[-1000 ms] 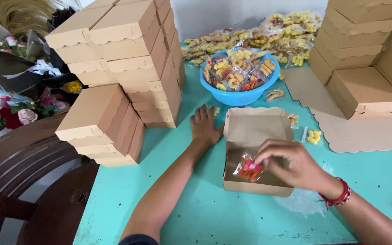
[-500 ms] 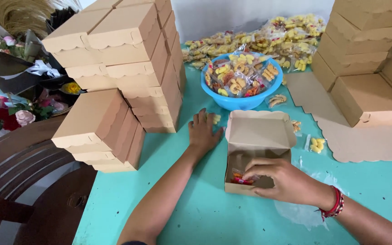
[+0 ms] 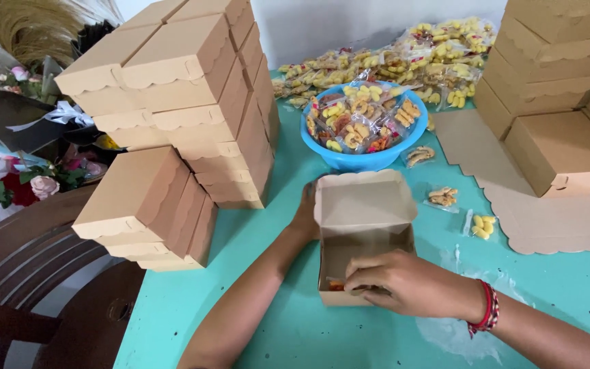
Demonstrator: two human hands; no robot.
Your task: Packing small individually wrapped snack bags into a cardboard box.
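Right hand [image 3: 408, 282] curled knuckles-up over the front edge of the open brown cardboard box [image 3: 362, 236], fingers bent down inside over a small clear packet of orange-red snacks [image 3: 336, 284]; only a sliver of that packet visible at the box's front left corner, actual grip impossible to tell. Red beaded bracelet [image 3: 484, 309] around that wrist. Left hand [image 3: 306, 213] mostly hidden behind the box's raised lid, pressed against the box's left rear side; fingers out of sight, so open or closed impossible to tell. Box plain, unprinted, lid standing up with a scalloped edge, resting on the turquoise table [image 3: 288, 328] right at the near middle.

Just behind the box, a round blue plastic bowl [image 3: 363, 154] heaped with clear snack packets. Two loose small packets of yellow and tan snacks [image 3: 443, 197] to the box's right. Further right, flat scalloped cardboard sheets [image 3: 554, 219] and a stack of closed brown boxes [image 3: 554, 89]. To the left, a taller leaning stack of closed scalloped-lid boxes [image 3: 179, 109]. Against the wall, a long heap of bagged yellow snacks [image 3: 404, 58]. Far left, off the table, a bunch of flowers [image 3: 32, 181].
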